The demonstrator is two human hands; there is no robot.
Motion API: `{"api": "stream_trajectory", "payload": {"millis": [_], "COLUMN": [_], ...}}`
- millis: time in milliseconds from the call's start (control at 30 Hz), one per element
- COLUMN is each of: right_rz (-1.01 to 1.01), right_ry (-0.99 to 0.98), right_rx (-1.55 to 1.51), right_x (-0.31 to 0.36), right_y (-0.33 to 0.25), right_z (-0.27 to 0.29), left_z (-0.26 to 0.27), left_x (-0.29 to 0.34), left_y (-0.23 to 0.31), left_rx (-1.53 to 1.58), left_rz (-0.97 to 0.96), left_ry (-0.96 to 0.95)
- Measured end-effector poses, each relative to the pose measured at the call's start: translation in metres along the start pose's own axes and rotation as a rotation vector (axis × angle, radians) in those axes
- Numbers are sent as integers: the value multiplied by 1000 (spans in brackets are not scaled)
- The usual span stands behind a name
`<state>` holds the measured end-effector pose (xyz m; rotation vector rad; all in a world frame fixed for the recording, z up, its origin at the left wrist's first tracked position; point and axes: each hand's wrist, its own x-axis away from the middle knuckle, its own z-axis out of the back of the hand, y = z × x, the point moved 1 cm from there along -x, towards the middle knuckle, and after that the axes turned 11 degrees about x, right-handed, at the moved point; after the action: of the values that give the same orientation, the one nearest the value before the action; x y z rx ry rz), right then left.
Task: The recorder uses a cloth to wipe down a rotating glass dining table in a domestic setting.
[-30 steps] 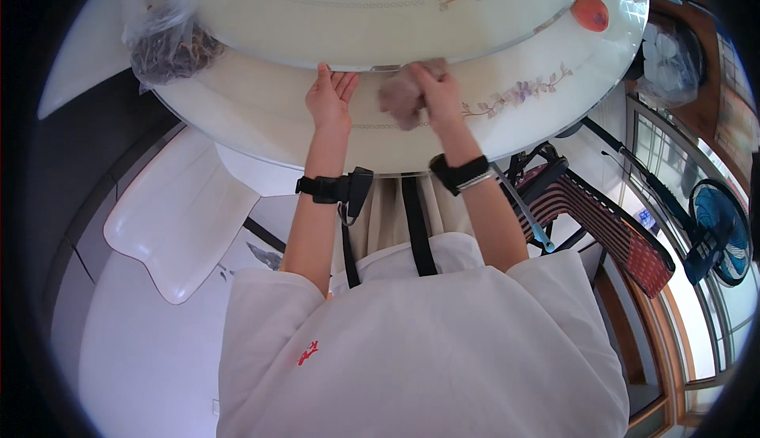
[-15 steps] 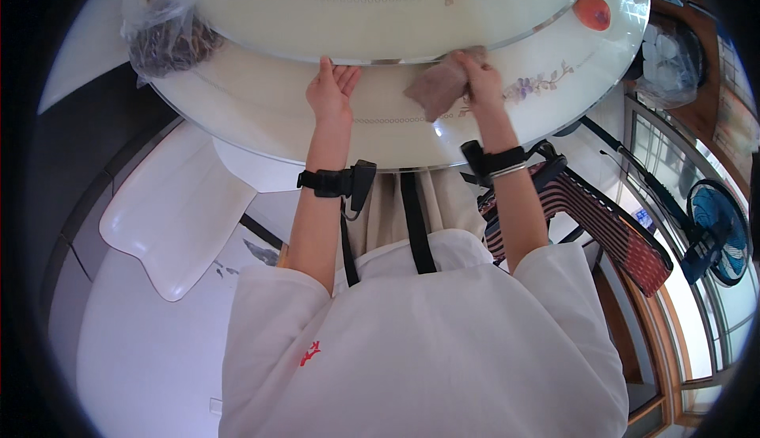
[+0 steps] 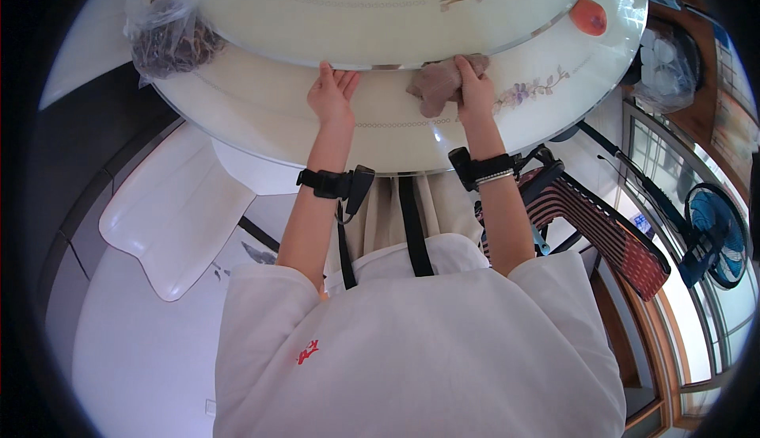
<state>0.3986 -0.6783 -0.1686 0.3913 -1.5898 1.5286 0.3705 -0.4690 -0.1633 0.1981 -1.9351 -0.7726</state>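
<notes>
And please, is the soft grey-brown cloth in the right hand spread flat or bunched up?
Bunched up: the soft grey-brown cloth forms a lumpy, creased bundle, gripped at one side by the right hand.

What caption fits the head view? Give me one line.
Left hand at the raised disc's edge, right hand gripping a brownish cloth.

a clear plastic bag (image 3: 176, 42) with dark contents sat at upper left, a glossy white chair (image 3: 178, 220) stood below it, a red oval object (image 3: 588, 17) lay at upper right, a striped chair (image 3: 606, 232) stood near a blue fan (image 3: 715, 236)
</notes>
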Motion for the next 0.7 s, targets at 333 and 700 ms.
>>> {"api": "stream_trajectory", "payload": {"millis": [333, 700], "right_rz": [-9, -19], "right_ry": [-140, -95], "right_rx": [94, -41], "right_x": [40, 11], "right_y": [37, 29], "right_z": [-71, -25], "left_z": [-7, 0], "left_x": [11, 8], "left_y": [-9, -7], "left_rx": [-37, 24], "left_rz": [10, -1], "left_ry": [67, 123]}}
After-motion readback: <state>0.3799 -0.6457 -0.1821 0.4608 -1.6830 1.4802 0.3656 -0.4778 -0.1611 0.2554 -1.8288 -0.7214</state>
